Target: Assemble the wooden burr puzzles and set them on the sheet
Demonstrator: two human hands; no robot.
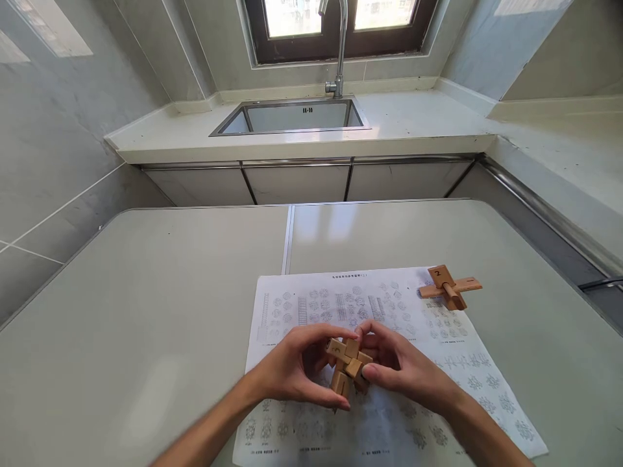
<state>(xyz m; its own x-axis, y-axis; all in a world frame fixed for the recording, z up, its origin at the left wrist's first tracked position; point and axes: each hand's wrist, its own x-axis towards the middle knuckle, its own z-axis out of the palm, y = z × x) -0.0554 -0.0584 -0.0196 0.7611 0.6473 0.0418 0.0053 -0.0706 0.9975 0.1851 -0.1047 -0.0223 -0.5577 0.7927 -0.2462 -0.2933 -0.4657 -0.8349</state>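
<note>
Between both hands, above a printed instruction sheet [292,288], is a wooden interlocking puzzle [351,364] made of several crossed bars, some marked with dark numbers. My left hand [299,366] is closed around its left side, thumb at the lower bar and index finger along the top. On the opposite side, my right hand [392,363] pinches the puzzle with thumb and fingers. Parts of the puzzle are covered by the fingers. A second wooden cross of puzzle pieces [448,287], one marked "2", rests at the sheet's upper right corner, apart from my hands.
The sheet lies on a pale table [195,292] with a seam [288,240] running away from me. Beyond the table stands a white counter [413,117] with a metal-rimmed sink [292,132] and a tall faucet [342,52]. A dark cable [601,283] shows at the right edge.
</note>
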